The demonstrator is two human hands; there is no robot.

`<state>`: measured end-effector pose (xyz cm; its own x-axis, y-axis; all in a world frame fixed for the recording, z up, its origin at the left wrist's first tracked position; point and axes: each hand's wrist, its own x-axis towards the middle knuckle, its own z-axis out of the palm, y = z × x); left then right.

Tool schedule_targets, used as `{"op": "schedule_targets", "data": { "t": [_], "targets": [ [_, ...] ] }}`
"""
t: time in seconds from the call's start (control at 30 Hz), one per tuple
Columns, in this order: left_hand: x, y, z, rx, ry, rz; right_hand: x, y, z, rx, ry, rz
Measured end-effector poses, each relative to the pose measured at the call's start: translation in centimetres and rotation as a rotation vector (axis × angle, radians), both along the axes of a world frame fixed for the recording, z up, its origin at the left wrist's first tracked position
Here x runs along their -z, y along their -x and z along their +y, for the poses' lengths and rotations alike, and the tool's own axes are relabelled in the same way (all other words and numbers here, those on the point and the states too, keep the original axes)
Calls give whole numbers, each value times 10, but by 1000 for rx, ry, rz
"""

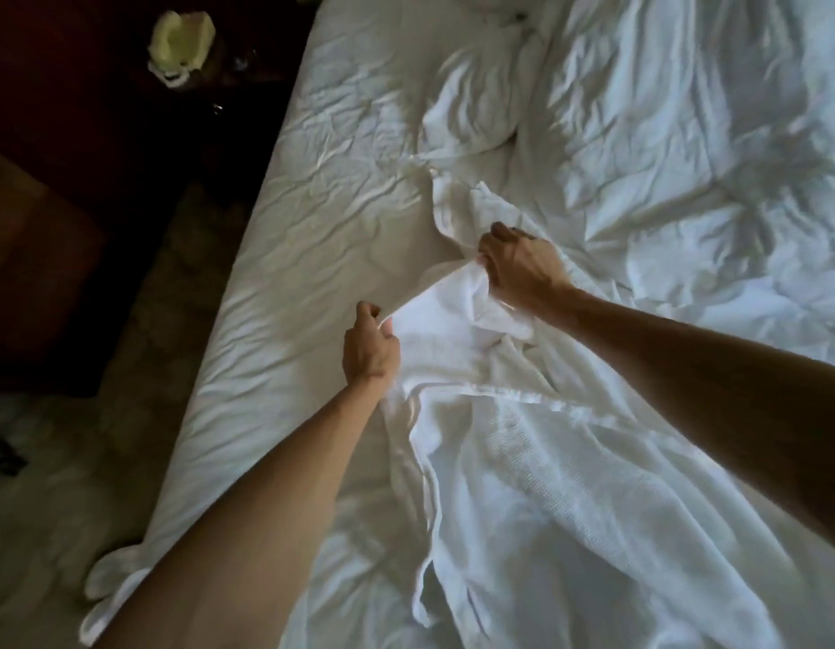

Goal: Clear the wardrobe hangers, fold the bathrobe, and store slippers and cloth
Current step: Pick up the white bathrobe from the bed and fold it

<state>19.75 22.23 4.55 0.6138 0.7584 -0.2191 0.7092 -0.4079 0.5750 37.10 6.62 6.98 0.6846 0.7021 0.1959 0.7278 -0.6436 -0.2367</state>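
Observation:
A white waffle-weave bathrobe [537,442] lies spread on the bed, reaching from the middle toward the lower right. My left hand [369,351] pinches its upper edge at the left. My right hand [518,264] grips a bunched part of the same edge further up the bed. The cloth is stretched taut between the two hands. A part of the robe [467,203] trails beyond my right hand. No hangers or slippers are in view.
The bed [322,217] has a creased white sheet. A rumpled duvet [687,133] fills its right side, with a pillow [472,110] above. Dark floor and a dark nightstand [102,86] with a pale crumpled object [181,44] lie to the left.

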Motion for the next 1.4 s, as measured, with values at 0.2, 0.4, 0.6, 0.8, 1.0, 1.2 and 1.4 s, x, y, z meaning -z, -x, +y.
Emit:
{"op": "schedule_targets", "data": {
  "t": [0.2,0.4,0.6,0.8,1.0,1.2,1.4],
  "targets": [
    [-194,-52,4,227,-215,-279,-172,-17,-47,254,-313,-6],
    [-437,-57,-16,301,-479,-441,-419,-25,-81,278,-526,-120],
    [-662,-20,-60,320,-755,-595,-637,7,-133,298,-629,-333],
    [-756,27,-107,283,-914,-643,-728,59,-184,270,-798,-385],
    [-599,44,-148,401,-746,-501,-580,89,-256,440,-650,-255],
    [-345,92,-240,644,-403,-267,-319,146,-354,664,-449,44],
    [-149,151,-345,897,-127,-72,-115,251,-480,936,-163,311]
  ]
}}
